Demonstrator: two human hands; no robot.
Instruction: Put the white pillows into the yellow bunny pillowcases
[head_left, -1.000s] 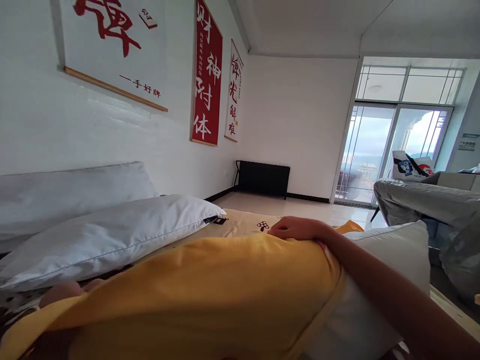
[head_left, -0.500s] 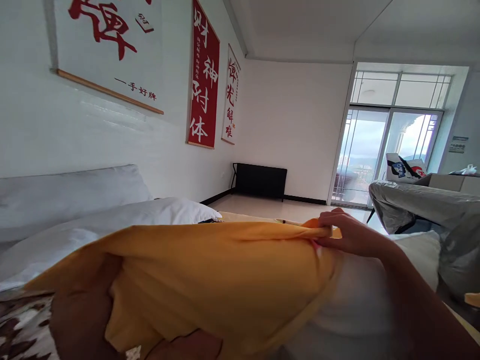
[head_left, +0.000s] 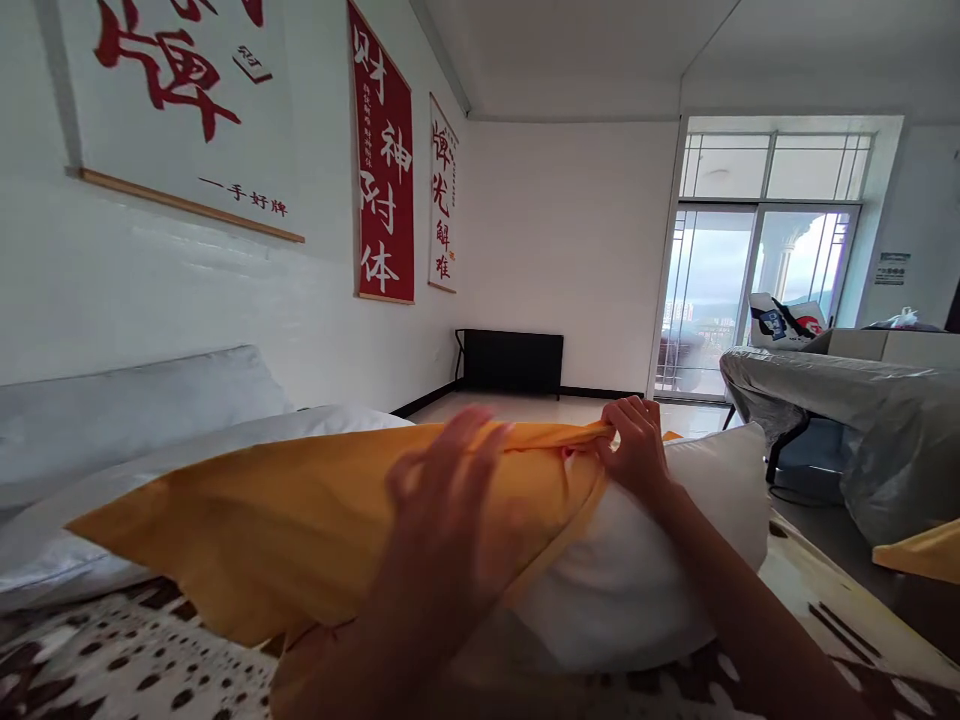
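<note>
An orange pillowcase (head_left: 285, 520) is drawn over part of a white pillow (head_left: 622, 590), whose uncovered end shows on the right. My right hand (head_left: 634, 445) pinches the pillowcase's upper edge near its opening, where a small pink spot shows. My left hand (head_left: 442, 510), blurred by motion, is raised in front of the orange cloth. Its fingers are apart and reach up to the top edge; I see no cloth gripped in them. Beneath lies a brown and cream patterned cover (head_left: 172, 640).
White pillows (head_left: 135, 410) lie at the left against the wall. A black folded panel (head_left: 512, 363) stands by the far wall. At right is plastic-wrapped furniture (head_left: 840, 380), with a piece of orange cloth (head_left: 919, 550) below it. Glass doors (head_left: 757, 290) are behind.
My left hand has come up in front of the pillowcase. My right hand keeps its pinch, now a little further left in view. The pillowcase's left part has shifted, showing more patterned cover.
</note>
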